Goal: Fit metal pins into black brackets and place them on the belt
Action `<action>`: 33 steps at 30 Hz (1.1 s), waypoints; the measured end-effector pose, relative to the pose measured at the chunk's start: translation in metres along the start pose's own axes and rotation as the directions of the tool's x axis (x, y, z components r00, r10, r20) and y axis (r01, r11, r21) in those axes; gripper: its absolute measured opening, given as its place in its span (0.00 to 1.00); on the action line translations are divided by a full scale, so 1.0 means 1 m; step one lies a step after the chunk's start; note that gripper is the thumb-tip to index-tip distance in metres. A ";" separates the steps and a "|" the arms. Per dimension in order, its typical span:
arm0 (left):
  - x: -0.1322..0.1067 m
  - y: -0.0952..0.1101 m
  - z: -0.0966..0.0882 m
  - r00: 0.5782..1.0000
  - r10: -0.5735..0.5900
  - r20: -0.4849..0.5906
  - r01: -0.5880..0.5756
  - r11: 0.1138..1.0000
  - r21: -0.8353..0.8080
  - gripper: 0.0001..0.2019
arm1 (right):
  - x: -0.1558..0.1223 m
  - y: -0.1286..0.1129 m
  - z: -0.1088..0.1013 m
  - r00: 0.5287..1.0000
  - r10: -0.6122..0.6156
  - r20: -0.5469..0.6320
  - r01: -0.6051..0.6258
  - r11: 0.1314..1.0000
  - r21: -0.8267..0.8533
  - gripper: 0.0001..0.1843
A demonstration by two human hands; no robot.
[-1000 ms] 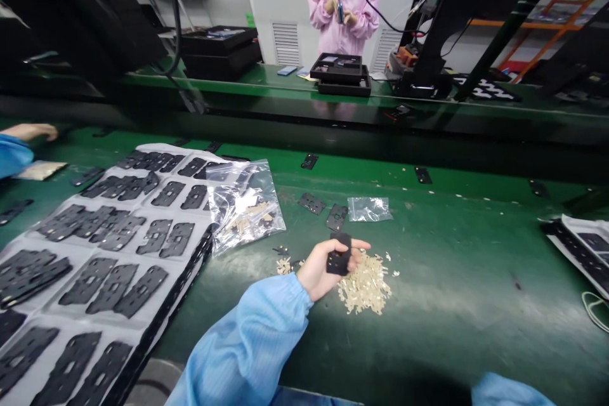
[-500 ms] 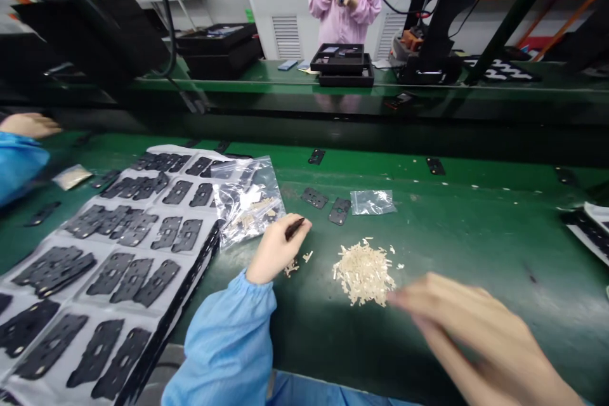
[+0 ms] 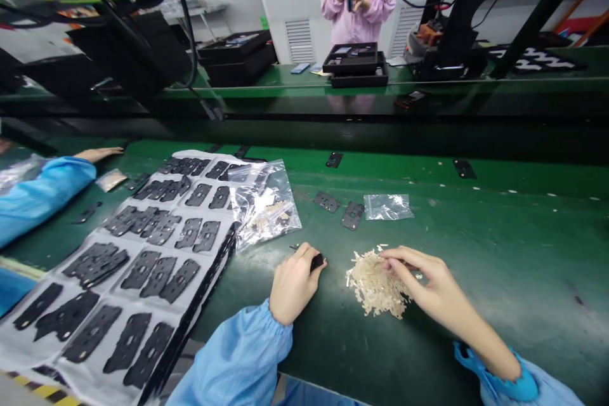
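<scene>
The person's right hand (image 3: pixel 435 282) comes in from the lower right, its fingertips (image 3: pixel 391 258) touching the upper right edge of a loose pile of pale beige slivers (image 3: pixel 375 285). The pile lies between the two hands, and its long axis slants from upper left to lower right (only roughly, as its edges are ragged). The right hand is the nearer, being on the pile, while the left hand (image 3: pixel 295 284) sits just apart on its left. The right fingers are drawn narrowly together in a shallow curve, but whether they hold a sliver cannot be told. The left fingers (image 3: pixel 304 255) are closed on one small black piece (image 3: pixel 316 261), whose end pokes past them toward the pile. Counted on the green bench (image 3: pixel 499 266), there is one pile, its slivers too many to number, and two black perforated plates (image 3: pixel 353 216) side by side above it. There are also two clear plastic bags: one holding beige slivers (image 3: pixel 264 203) and one flat and nearly bare (image 3: pixel 387 207). To the left lies one grey sheet (image 3: pixel 107 284) carrying rows of black plates, some overlapping, so no exact count is possible. A co-worker's hand (image 3: pixel 99 154) rests farther left, apart from all of this.
</scene>
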State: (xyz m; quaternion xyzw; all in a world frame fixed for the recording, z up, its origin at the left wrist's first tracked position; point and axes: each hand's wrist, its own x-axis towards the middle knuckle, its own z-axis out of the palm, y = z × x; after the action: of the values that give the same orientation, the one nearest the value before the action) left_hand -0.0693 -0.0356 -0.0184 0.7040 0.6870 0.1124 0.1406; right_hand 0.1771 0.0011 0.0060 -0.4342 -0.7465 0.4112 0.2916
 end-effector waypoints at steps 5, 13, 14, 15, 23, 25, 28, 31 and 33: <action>-0.001 0.001 -0.007 0.997 0.004 -0.073 -0.013 0.991 -0.132 0.06 | 0.001 0.002 0.001 1.000 0.022 0.006 -0.022 0.999 0.044 0.11; 0.013 0.044 -0.015 0.942 0.221 -0.251 -0.326 0.772 -0.546 0.06 | 0.007 -0.009 0.014 0.938 0.292 0.187 -0.341 0.677 0.652 0.12; 0.015 0.052 -0.014 0.923 0.281 -0.264 -0.383 0.742 -0.550 0.08 | 0.007 -0.008 0.014 0.921 0.313 0.232 -0.380 0.589 0.714 0.12; 0.018 0.060 -0.013 0.901 0.334 -0.275 -0.433 0.715 -0.550 0.09 | 0.006 -0.007 0.014 0.905 0.324 0.274 -0.411 0.505 0.759 0.12; 0.034 0.083 -0.005 0.789 0.541 -0.293 -0.606 0.603 -0.518 0.11 | 0.000 0.010 -0.005 0.865 0.339 0.370 -0.452 0.207 0.868 0.06; 0.034 0.082 -0.003 0.778 0.546 -0.312 -0.620 0.583 -0.525 0.11 | -0.001 0.012 -0.005 0.870 0.305 0.387 -0.459 0.221 0.860 0.06; 0.032 0.080 0.002 0.824 0.454 -0.339 -0.563 0.585 -0.584 0.11 | 0.000 0.009 -0.003 0.884 0.292 0.364 -0.447 0.301 0.843 0.07; 0.029 0.081 0.005 0.926 0.261 -0.273 -0.376 0.577 -0.725 0.08 | 0.000 0.001 0.000 0.920 0.340 0.197 -0.342 0.448 0.826 0.09; 0.028 0.082 0.006 0.969 0.171 -0.179 -0.244 0.550 -0.799 0.04 | 0.000 -0.004 0.002 0.932 0.351 0.091 -0.285 0.551 0.785 0.11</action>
State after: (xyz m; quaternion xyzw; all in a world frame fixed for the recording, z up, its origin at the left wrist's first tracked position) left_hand 0.0101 -0.0096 0.0038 0.6310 0.4750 0.4594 0.4063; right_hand 0.1741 -0.0002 0.0086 -0.4049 -0.3870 0.7250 0.4009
